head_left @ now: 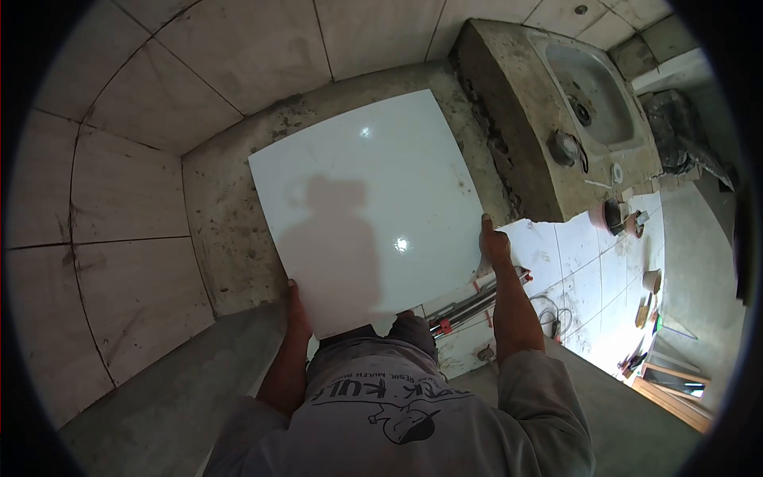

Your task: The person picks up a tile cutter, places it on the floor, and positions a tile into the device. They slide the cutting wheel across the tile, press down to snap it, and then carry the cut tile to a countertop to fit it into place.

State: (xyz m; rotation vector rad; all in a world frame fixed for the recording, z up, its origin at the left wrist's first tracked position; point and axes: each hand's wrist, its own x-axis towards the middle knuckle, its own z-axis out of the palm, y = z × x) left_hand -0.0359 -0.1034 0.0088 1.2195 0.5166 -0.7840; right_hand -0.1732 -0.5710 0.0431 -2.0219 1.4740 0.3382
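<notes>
A large glossy white tile [421,175] lies in front of me over a rough concrete counter [222,238]; whether it rests on the counter or is held just above cannot be told. My left hand [297,314] grips its near left edge, thumb along the side and the other fingers hidden beneath. On the right edge, my right hand [494,245] is closed round the tile, thumb on top. My shadow and a light's reflection show on the glossy face.
A concrete block with a grey sink [592,95] stands at the right, a round tool [565,149] beside the basin. A tile cutter [469,308] lies below on the white tiled floor. Buckets [610,216] stand farther right. Tiled walls enclose the counter's back and left.
</notes>
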